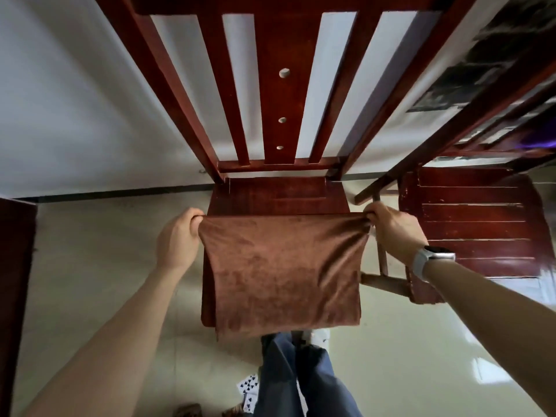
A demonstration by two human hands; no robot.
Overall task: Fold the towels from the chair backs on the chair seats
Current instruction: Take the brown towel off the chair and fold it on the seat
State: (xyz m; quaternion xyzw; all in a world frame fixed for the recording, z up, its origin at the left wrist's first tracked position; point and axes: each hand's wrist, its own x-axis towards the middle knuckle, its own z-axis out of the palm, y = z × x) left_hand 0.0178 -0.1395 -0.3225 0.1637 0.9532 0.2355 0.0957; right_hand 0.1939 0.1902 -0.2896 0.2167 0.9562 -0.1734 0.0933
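Note:
A brown towel hangs stretched between my two hands over the seat of a dark red wooden chair. My left hand pinches its upper left corner. My right hand, with a watch on the wrist, pinches the upper right corner. The towel looks doubled, with a second layer showing along its left and lower edges. It covers the front part of the seat and drops past the front edge. The slatted chair back rises behind the seat with no towel on it.
A second dark red chair stands close on the right, its back rail slanting toward my right hand. A dark wooden panel is at the left edge. Playing cards lie on the pale floor by my legs.

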